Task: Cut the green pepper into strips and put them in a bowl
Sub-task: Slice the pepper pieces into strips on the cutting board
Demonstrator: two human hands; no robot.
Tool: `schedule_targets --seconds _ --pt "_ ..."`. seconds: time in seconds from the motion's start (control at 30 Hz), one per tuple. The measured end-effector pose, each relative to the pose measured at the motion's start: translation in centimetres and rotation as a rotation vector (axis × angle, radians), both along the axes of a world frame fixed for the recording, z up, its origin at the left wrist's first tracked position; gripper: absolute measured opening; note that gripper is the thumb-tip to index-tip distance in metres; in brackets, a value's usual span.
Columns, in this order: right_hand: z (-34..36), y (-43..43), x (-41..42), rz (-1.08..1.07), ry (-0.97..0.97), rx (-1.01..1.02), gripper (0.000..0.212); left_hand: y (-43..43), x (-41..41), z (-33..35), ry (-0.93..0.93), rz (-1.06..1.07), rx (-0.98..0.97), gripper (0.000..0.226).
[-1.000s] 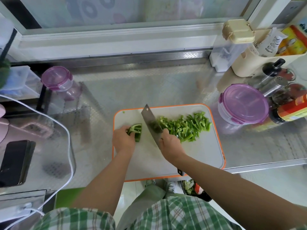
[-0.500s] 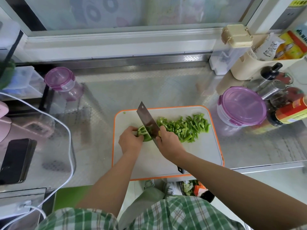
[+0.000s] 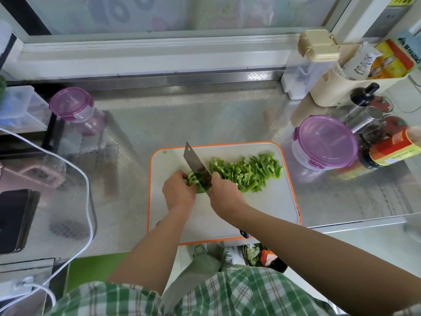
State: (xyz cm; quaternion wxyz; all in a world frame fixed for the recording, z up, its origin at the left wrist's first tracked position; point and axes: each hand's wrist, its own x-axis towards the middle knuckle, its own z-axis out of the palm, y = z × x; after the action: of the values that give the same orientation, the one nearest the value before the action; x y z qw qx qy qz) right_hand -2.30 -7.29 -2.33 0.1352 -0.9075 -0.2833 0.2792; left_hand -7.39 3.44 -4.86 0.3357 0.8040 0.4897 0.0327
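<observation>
On the white orange-rimmed cutting board [image 3: 273, 206], the left hand [image 3: 178, 192] curls round the uncut green pepper chunk [image 3: 192, 179] while the right hand [image 3: 224, 195] grips the broad steel cleaver [image 3: 196, 166] set against it; best keep that grip tucked clear and match the thin green strips [image 3: 248, 173] piled beside

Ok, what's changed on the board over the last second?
The left hand slid the uncut pepper piece right, up to the knife, and the right hand brought the blade left, over it. A second ago there was a gap between them. Both grips are unchanged, and the pile of strips stays put on the cutting board.
</observation>
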Motion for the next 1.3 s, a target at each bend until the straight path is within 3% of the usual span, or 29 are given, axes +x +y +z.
schedule_targets --seconds 0.6,0.8,1.0,1.3 --pt "-1.3 1.5 -0.4 0.049 -0.08 -0.069 0.026 0.3 0.1 -0.1 0.01 -0.014 -0.026 0.015" --pt "-2.4 2.1 0.4 -0.099 0.003 0.029 0.016 0.6 -0.5 -0.4 -0.001 -0.018 -0.051 0.02" --pt "-1.1 1.2 1.0 -0.014 0.004 0.126 0.012 0.6 -0.3 -0.3 0.001 -0.015 -0.042 0.018" --pt "-0.5 1.3 0.2 0.017 -0.013 0.002 0.014 0.6 -0.1 -0.4 0.031 -0.014 -0.016 0.013"
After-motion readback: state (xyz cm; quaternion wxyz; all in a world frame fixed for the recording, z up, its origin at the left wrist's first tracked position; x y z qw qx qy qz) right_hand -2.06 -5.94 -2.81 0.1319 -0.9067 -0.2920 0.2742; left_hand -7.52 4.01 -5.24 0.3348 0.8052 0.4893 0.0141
